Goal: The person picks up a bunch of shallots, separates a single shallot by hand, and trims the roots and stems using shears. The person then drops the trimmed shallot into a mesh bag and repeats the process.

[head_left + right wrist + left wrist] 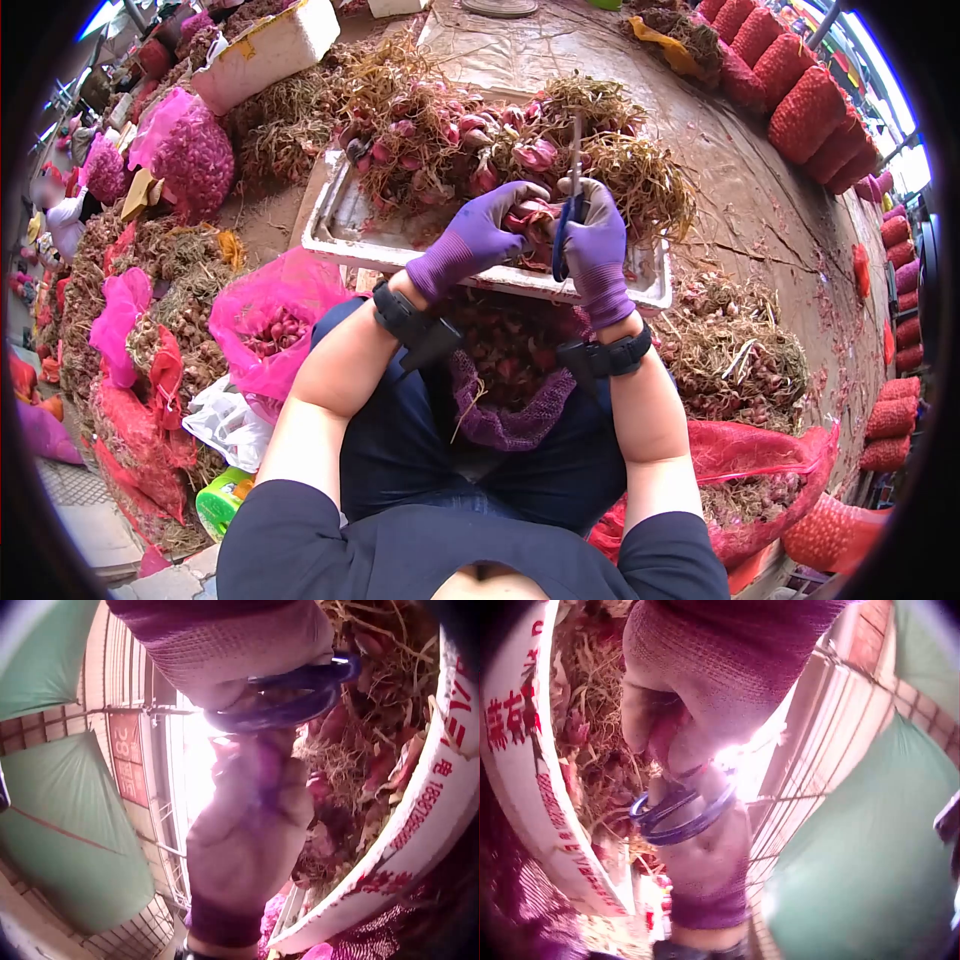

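Observation:
Both hands wear purple gloves and meet above the near rim of a white foam box (328, 222) heaped with red shallots (535, 155) and their dry stalks. My left hand (478, 238) holds a red shallot bulb (532, 216), partly covered by its fingers. Close beside it, my right hand (597, 250) grips a pair of scissors with blue handles (285, 712), the blades (576, 148) pointing away from me over the heap. In the left wrist view the scissors' handle loops (682, 821) lie around the right hand's fingers.
Between my knees hangs a purple mesh bag (510, 425) with red shallots inside. A pink mesh bag (290, 290) stands at the left, a red mesh bag (770, 450) at the right. Dry stalk piles (745, 360) flank me, and filled red sacks (815, 115) line the back right.

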`<act>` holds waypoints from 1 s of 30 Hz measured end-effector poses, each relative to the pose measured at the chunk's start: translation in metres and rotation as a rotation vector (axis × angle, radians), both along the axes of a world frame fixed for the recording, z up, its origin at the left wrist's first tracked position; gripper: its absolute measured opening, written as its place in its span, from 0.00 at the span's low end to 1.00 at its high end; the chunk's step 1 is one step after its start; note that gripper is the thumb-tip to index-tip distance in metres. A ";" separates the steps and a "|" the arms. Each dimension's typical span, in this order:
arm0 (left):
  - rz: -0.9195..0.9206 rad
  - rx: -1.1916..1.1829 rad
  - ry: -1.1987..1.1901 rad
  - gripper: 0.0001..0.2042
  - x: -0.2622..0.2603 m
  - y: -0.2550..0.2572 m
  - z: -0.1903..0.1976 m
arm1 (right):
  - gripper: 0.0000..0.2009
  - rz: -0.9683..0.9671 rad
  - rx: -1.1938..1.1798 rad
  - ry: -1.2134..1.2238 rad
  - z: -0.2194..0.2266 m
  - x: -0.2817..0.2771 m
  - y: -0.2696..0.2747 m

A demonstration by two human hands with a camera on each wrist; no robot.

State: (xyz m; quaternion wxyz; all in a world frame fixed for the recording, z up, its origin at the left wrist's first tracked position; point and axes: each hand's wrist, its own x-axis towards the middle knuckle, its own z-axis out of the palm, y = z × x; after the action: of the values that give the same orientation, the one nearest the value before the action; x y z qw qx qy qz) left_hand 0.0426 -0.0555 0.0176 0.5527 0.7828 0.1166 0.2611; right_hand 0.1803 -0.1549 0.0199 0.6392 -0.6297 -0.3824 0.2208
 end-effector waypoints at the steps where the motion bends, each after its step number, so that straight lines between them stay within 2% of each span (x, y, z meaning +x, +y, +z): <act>1: -0.185 -0.308 -0.039 0.28 -0.004 0.001 0.005 | 0.17 0.015 0.033 0.145 0.000 0.005 0.000; 2: -0.372 -0.615 -0.079 0.28 -0.006 0.003 0.009 | 0.17 -0.015 -0.006 0.167 0.003 0.013 -0.001; 3: -0.496 -0.669 -0.153 0.28 -0.005 0.004 0.008 | 0.17 -0.069 -0.024 0.186 0.001 0.022 -0.003; 4: -0.502 -0.662 -0.151 0.28 -0.006 0.007 0.007 | 0.16 -0.120 -0.040 0.204 -0.001 0.030 -0.003; 6: -0.487 -0.915 -0.173 0.30 -0.007 0.016 0.001 | 0.15 -0.129 -0.030 0.040 0.002 0.035 -0.005; 8: -0.460 -0.962 -0.156 0.28 -0.005 0.017 -0.004 | 0.16 0.006 0.114 0.218 0.008 0.024 -0.004; 11: -0.437 -0.966 -0.236 0.25 0.001 0.012 -0.010 | 0.19 0.163 0.173 0.310 0.014 0.000 0.001; 12: -0.334 -0.921 -0.209 0.23 0.002 0.009 -0.009 | 0.19 0.192 0.174 0.298 0.014 -0.008 0.002; 13: -0.230 -0.875 -0.181 0.21 0.002 0.007 -0.009 | 0.21 0.173 0.180 0.143 0.011 -0.015 0.003; 14: -0.228 -0.876 -0.177 0.21 0.002 0.005 -0.009 | 0.22 0.138 0.103 0.045 0.006 -0.018 0.002; 16: -0.007 -0.472 -0.101 0.18 0.006 0.002 -0.011 | 0.22 0.019 0.061 -0.093 0.001 -0.024 0.000; 20: -0.109 -0.433 -0.096 0.14 0.009 -0.001 -0.008 | 0.22 0.000 0.207 0.054 -0.009 -0.018 0.005; 21: -0.030 -0.188 -0.036 0.14 0.007 0.001 -0.008 | 0.22 0.007 0.237 0.047 -0.010 -0.016 0.005; 22: -0.030 -0.191 -0.036 0.14 0.008 -0.002 -0.008 | 0.22 0.017 0.266 0.038 -0.011 -0.014 0.005; 23: -0.009 -0.285 -0.108 0.14 0.008 -0.007 -0.006 | 0.21 -0.014 0.253 -0.081 -0.008 -0.016 0.005; 24: 0.016 -0.378 -0.180 0.14 0.009 -0.011 -0.005 | 0.21 -0.006 0.249 -0.082 -0.004 -0.019 0.005; 25: 0.074 -0.166 -0.217 0.14 0.012 -0.008 -0.015 | 0.21 0.028 0.272 0.090 0.002 -0.022 0.004; 26: 0.077 -0.168 -0.213 0.14 0.016 -0.006 -0.025 | 0.21 0.058 0.294 0.266 0.010 -0.025 0.002; 28: 0.173 -0.262 -0.305 0.12 0.024 -0.005 -0.040 | 0.24 0.064 0.201 0.286 0.014 -0.021 -0.002; 29: 0.089 -0.434 -0.297 0.13 0.019 -0.012 -0.024 | 0.24 0.057 0.230 0.322 0.013 -0.021 -0.001; 30: 0.087 -0.433 -0.297 0.13 0.019 -0.011 -0.024 | 0.25 0.050 0.259 0.356 0.011 -0.020 0.000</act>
State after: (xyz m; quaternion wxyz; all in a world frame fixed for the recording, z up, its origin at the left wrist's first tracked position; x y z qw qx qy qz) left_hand 0.0617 -0.0669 -0.0063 0.7067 0.5936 0.1211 0.3654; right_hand 0.1599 -0.1552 0.0311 0.7665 -0.4837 -0.3041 0.2932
